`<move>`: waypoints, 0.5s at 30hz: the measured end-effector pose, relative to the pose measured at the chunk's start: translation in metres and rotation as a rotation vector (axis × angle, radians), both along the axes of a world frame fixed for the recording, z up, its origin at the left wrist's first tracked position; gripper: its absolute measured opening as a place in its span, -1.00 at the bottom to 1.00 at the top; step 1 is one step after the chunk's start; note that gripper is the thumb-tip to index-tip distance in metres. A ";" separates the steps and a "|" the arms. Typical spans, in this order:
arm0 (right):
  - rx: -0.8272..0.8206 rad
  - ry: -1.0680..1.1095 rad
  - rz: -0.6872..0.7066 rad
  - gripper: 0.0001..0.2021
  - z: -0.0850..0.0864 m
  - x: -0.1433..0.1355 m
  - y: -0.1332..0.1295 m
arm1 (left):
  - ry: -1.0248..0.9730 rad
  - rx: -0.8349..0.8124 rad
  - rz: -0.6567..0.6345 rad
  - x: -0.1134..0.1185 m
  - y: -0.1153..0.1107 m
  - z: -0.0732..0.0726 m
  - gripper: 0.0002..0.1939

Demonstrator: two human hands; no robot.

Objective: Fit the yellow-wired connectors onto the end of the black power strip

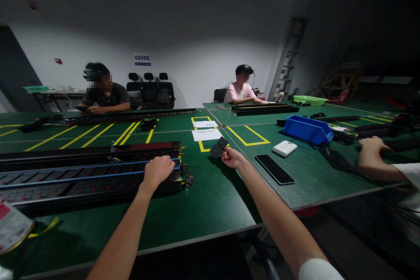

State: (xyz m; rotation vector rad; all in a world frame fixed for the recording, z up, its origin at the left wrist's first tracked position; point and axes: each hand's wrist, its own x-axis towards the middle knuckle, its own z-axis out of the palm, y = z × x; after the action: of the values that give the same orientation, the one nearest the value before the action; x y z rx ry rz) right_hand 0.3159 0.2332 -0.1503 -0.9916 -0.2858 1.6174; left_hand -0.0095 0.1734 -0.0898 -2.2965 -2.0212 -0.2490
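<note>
My right hand [232, 157] is closed on a small black square part [217, 150], raised over the green table beside the white paper sheets. A second dark square piece overlaps it at the fingertips. My left hand [159, 169] rests on the right end of long black strips [98, 175] with blue edges and red dots; its fingers are curled, and what they hold, if anything, is hidden. Small black connectors [189, 181] with yellow-green wires stick out from the strips' end, right of my left hand.
On the green table [216, 205] at right are a black phone [274, 169], a white box-like device [285, 148] and a blue bin [307, 129]. A co-worker's hand [374, 144] is at far right. Two people sit across the table. A printed bag [15, 227] lies at lower left.
</note>
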 end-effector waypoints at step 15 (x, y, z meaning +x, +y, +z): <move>-0.051 -0.007 -0.033 -0.74 0.003 -0.006 -0.004 | -0.001 -0.013 0.007 0.001 -0.001 0.002 -0.60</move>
State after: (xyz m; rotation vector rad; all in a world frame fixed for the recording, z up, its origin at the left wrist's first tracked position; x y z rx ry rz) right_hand 0.3098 0.2296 -0.1475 -1.0356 -0.2326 1.5988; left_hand -0.0083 0.1725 -0.0881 -2.2971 -2.0375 -0.2373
